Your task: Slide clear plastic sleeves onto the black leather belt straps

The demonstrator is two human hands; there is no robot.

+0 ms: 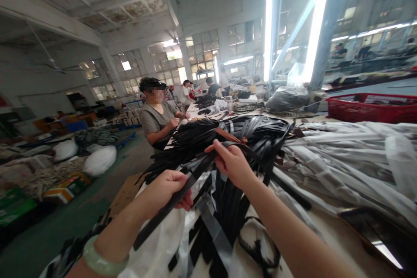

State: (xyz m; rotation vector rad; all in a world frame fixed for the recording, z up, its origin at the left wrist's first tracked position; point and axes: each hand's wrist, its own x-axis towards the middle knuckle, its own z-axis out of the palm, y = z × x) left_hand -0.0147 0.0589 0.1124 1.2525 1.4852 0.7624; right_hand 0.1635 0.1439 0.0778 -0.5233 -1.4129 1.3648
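Observation:
A long black belt strap [163, 210] runs slantwise between my two hands. My left hand [174, 189] has its fingers closed around the strap's middle; a pale green bangle [104, 260] is on that wrist. Farther up, my right hand [230, 163] pinches the strap near its upper part, thumb and fingers closed on it. Just behind my right hand lies a big heap of black straps [195, 134], with a brown strap [224, 134] among them. Below my hands, more black straps and whitish plastic film [211, 217] spread over the table.
On the right lie many straps wrapped in white paper [342, 152], with a dark glossy-screened device [381, 239] in front. A red basket [374, 110] and a filled plastic bag [288, 97] stand behind. A co-worker [158, 115] is at the table's left side.

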